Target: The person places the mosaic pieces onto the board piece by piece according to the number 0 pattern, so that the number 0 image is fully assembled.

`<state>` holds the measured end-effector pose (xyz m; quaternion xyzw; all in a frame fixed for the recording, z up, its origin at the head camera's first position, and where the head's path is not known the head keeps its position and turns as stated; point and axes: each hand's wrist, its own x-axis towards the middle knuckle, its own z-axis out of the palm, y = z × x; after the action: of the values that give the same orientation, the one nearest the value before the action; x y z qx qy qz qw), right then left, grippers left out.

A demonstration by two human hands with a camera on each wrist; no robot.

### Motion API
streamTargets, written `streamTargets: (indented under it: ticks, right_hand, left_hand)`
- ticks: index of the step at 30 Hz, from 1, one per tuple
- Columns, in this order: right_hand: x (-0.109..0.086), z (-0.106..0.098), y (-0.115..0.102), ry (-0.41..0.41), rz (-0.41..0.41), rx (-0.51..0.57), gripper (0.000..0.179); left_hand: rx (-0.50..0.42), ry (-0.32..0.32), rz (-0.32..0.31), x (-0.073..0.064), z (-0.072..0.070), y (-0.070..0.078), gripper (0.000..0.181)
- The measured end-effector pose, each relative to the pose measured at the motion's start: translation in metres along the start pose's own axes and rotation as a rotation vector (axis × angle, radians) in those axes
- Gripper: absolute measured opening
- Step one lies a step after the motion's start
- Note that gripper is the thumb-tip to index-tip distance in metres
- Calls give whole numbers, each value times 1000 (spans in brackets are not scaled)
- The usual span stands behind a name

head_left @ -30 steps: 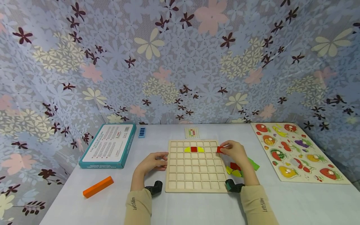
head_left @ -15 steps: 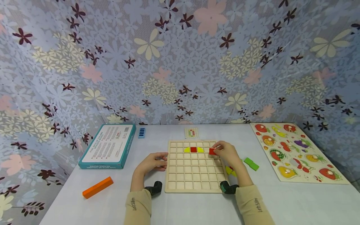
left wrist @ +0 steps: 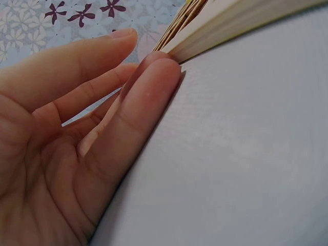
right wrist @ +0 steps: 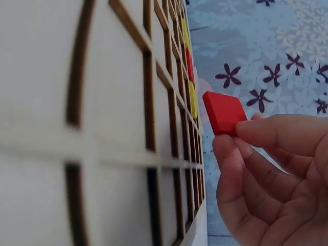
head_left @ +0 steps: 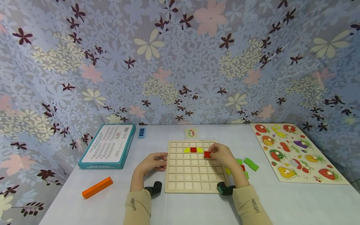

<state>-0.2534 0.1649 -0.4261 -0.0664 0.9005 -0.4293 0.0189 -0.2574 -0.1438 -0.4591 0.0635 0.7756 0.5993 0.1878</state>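
A wooden grid board (head_left: 188, 177) lies on the white table. Between thumb and fingers my right hand (head_left: 223, 155) pinches a red square tile (head_left: 207, 154), held over the board's upper right part; the right wrist view shows the tile (right wrist: 224, 113) tilted above the grid. In the second row, another red square (head_left: 193, 150) sits between two yellow pieces (head_left: 187, 150) with a curved or slanted outer side. My left hand (head_left: 150, 164) rests at the board's left edge, its fingers loosely extended; fingertips (left wrist: 159, 77) meet the edge in the left wrist view.
Loose green tiles (head_left: 251, 164), plus red and yellow ones partly hidden by the right forearm, lie right of the board. A small pattern card (head_left: 191, 133) is behind it. Around stand a teal box (head_left: 107, 146), a small blue item (head_left: 141, 133), an orange bar (head_left: 97, 187) and a fruit puzzle (head_left: 289, 168).
My right hand has carried the red tile leftward and slightly nearer, from the board's right edge to over its grid. More loose tiles show beside the forearm. The left hand has stayed put.
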Motion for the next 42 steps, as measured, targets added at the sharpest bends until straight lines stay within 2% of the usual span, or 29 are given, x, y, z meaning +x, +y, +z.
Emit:
streamTargets:
  ticks: [9, 17, 32, 39, 42]
  right_hand:
    - [2, 11, -5, -17, -18, -27, 9]
    - [-1, 14, -9, -10, -72, -85, 9]
    - [1, 18, -6, 36, -57, -206, 9]
    - [1, 19, -6, 85, -66, -185, 9]
    - [1, 19, -6, 80, -56, -198, 9]
  left_hand:
    - [-2, 1, 4, -1, 0, 0, 50]
    - [-3, 9, -2, -1, 1, 1, 50]
    - [-4, -1, 6, -3, 1, 2, 50]
    - [-8, -6, 14, -3, 1, 1, 50]
    - [-9, -8, 16, -3, 1, 1, 50]
